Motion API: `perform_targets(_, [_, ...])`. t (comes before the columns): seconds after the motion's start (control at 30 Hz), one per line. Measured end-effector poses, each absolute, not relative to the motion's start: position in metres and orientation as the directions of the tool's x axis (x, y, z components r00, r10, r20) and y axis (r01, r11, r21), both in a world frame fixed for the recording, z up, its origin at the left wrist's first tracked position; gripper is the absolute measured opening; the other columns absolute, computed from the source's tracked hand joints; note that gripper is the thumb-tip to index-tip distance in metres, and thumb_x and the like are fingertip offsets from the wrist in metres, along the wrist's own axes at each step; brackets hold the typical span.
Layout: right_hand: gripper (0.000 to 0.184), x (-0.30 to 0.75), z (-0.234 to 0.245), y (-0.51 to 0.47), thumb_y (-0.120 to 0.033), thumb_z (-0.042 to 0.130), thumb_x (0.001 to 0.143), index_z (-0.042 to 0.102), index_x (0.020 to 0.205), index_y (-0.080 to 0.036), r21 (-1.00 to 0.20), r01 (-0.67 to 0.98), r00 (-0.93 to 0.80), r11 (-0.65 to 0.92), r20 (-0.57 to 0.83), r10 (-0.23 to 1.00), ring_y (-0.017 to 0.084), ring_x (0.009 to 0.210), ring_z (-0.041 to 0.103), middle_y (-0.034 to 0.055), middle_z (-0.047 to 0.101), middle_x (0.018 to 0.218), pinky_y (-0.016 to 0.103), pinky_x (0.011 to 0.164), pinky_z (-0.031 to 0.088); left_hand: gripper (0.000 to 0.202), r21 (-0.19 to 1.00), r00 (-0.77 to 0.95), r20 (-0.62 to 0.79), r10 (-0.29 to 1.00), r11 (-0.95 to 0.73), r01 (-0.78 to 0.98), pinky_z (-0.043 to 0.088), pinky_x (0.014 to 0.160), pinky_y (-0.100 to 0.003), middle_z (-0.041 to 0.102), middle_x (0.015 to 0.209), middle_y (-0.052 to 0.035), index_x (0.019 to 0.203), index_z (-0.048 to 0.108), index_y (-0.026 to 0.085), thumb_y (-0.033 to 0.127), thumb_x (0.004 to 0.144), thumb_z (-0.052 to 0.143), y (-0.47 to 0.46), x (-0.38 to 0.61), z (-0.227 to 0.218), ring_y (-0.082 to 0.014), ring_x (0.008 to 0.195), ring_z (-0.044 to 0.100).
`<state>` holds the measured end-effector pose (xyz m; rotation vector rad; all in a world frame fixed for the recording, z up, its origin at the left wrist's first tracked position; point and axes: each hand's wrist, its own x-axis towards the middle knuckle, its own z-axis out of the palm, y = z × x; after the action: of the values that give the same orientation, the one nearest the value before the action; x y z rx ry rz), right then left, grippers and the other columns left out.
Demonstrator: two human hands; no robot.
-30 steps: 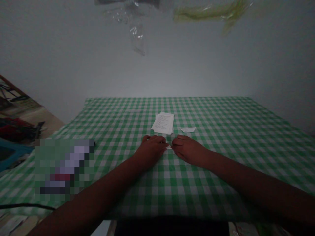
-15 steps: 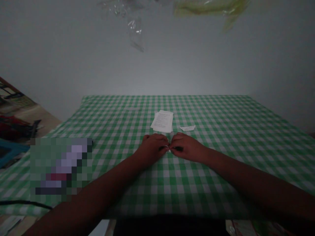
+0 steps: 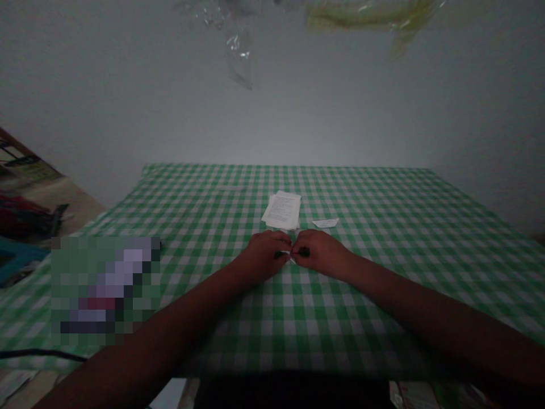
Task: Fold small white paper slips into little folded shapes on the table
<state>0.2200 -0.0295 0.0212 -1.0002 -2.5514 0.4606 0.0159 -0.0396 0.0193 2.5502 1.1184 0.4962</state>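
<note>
My left hand (image 3: 264,254) and my right hand (image 3: 322,251) meet over the middle of the table, fingertips nearly touching. Both are closed in a pinch on a small white piece of paper (image 3: 293,259), mostly hidden behind the fingers. Just beyond them lies a small stack of printed paper sheets (image 3: 283,210), its edges not quite lined up. To the right of the stack rests a folded paper (image 3: 326,222) with slanted ends and print on it.
A green-and-white checked tablecloth (image 3: 366,318) covers the table. At the left lies a pixelated oblong object (image 3: 123,272), and a black cable (image 3: 42,353) runs near the front left edge. A pale wall (image 3: 340,113) with clear and yellow plastic stands behind.
The fingers of my right hand have curled slightly around the paper. Both hands stay in nearly the same place, and the view has shifted a little.
</note>
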Motion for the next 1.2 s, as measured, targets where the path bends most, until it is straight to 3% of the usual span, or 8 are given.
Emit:
perform_targets(0.33, [0.003,0.2258,0.0226,-0.0309,-0.019,0.07,0.078,0.07,0.081,-0.02,-0.446,0.534,-0.705,0.718,0.234,0.669,0.018,0.082,0.062,0.0028,0.067,0.084,0.031,0.074,0.046,0.023,0.453,0.689,0.251,0.68,-0.712,0.537,0.044,0.098,-0.034,0.067,0.112,-0.0043,0.101,0.072,0.021,0.013,0.087,0.056,-0.0373,0.0129,0.02,-0.0174,0.106,0.061])
perform_targets(0.57, [0.005,0.224,0.0221,-0.0258,-0.018,0.069,0.078,0.072,0.08,-0.021,-0.515,0.542,-0.677,0.664,0.2,0.708,0.015,0.073,0.062,0.0009,0.068,0.079,0.026,0.066,0.044,0.026,0.48,0.693,0.239,0.68,-0.703,0.525,0.044,0.099,-0.035,0.067,0.113,-0.0048,0.103,0.071,0.022,0.01,0.086,0.056,-0.0392,0.0135,0.0233,-0.0174,0.107,0.06])
perform_targets(0.8, [0.007,0.2189,0.0201,-0.0289,-0.02,0.067,0.08,0.073,0.083,-0.02,-0.435,0.644,-0.632,0.629,0.16,0.758,0.017,0.078,0.062,0.0032,0.069,0.084,0.029,0.07,0.043,0.028,0.478,0.694,0.25,0.676,-0.709,0.519,0.045,0.1,-0.036,0.067,0.113,-0.0053,0.105,0.072,0.022,0.009,0.084,0.058,-0.0354,0.0131,0.0193,-0.0186,0.107,0.06])
perform_targets(0.93, [0.008,0.2199,0.0236,-0.0325,-0.017,0.063,0.083,0.071,0.082,-0.019,-0.418,0.591,-0.689,0.69,0.183,0.701,0.017,0.083,0.06,0.0036,0.067,0.084,0.029,0.074,0.043,0.026,0.467,0.7,0.264,0.664,-0.723,0.509,0.044,0.099,-0.036,0.067,0.112,-0.0056,0.104,0.072,0.021,0.01,0.085,0.057,-0.0341,0.0124,0.0186,-0.019,0.107,0.06])
perform_targets(1.2, [0.012,0.2166,0.0215,-0.0344,-0.019,0.058,0.087,0.067,0.079,-0.019,-0.365,0.646,-0.651,0.67,0.195,0.734,0.017,0.079,0.058,0.0034,0.064,0.081,0.029,0.069,0.041,0.025,0.449,0.712,0.257,0.653,-0.733,0.51,0.044,0.098,-0.036,0.066,0.114,-0.0058,0.107,0.069,0.02,0.011,0.087,0.056,-0.0367,0.0123,0.021,-0.019,0.106,0.06])
